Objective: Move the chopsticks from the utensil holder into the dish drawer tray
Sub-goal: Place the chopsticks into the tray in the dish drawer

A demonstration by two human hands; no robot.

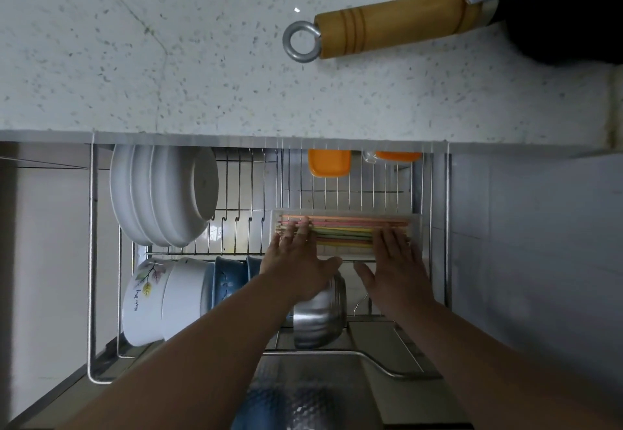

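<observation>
Speckled desk (pixel 202 58) above pulled-out dish drawer (pixel 91 261) | chopsticks (pixel 344 230) laid flat in clear tray (pixel 416 227), likely being evened | left hand (pixel 296 261), right hand (pixel 397 261) pressed flat, fingers (pixel 305 227) spread, nothing gripped

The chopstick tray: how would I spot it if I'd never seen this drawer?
Below the speckled countertop, a wire dish drawer is pulled out. On its right, behind the steel bowl, sits the clear rectangular tray under both hands. Only it holds pastel chopsticks.
</observation>
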